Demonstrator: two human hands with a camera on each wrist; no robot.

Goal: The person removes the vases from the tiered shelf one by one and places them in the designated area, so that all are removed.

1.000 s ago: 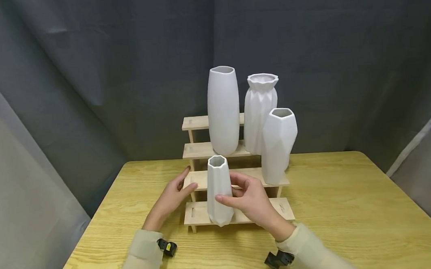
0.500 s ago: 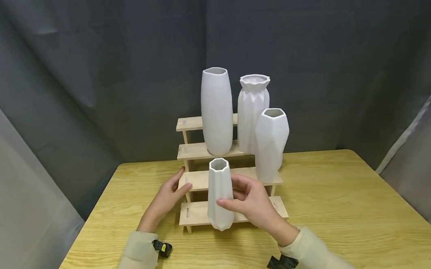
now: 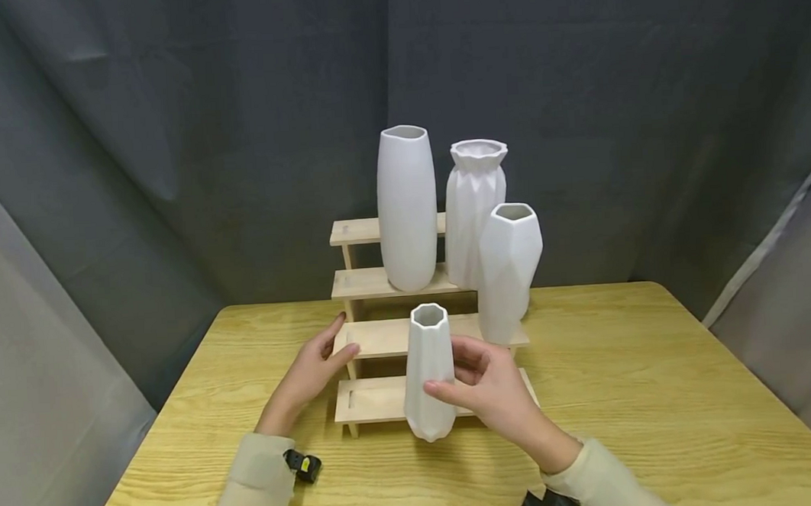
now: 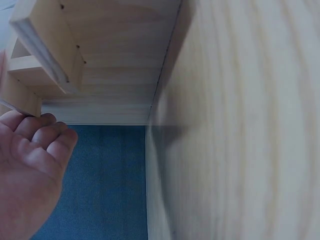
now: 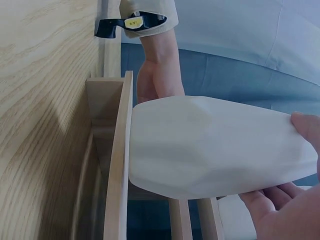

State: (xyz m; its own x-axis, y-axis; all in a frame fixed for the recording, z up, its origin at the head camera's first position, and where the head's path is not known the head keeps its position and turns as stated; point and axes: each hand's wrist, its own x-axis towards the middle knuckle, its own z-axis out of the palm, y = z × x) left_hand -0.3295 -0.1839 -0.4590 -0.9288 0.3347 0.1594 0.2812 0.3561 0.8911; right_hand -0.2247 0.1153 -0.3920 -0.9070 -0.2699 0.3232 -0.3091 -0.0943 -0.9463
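My right hand (image 3: 498, 389) grips a small white fluted vase (image 3: 427, 382), thumb on its near side and fingers behind. The vase is upright, its base right at the front of the lowest step; in the right wrist view its pale side (image 5: 210, 147) spans the middle. A four-tier wooden display stand (image 3: 372, 401) carries the other vases. My left hand (image 3: 312, 376) holds the stand's left end at the second step from the bottom, thumb on top. In the left wrist view, that hand (image 4: 35, 165) has its fingers curled at the wooden edge.
A tall smooth white vase (image 3: 407, 215), a white vase with a ruffled neck (image 3: 475, 211) and a faceted white vase (image 3: 510, 270) stand on the upper steps, the faceted one at the right end. The wooden table (image 3: 626, 394) ends before a dark grey curtain (image 3: 234, 140).
My right hand has carried the small vase to the right along the lowest step and slightly nearer. The left hand keeps its place on the stand; the whole view has shifted a little.
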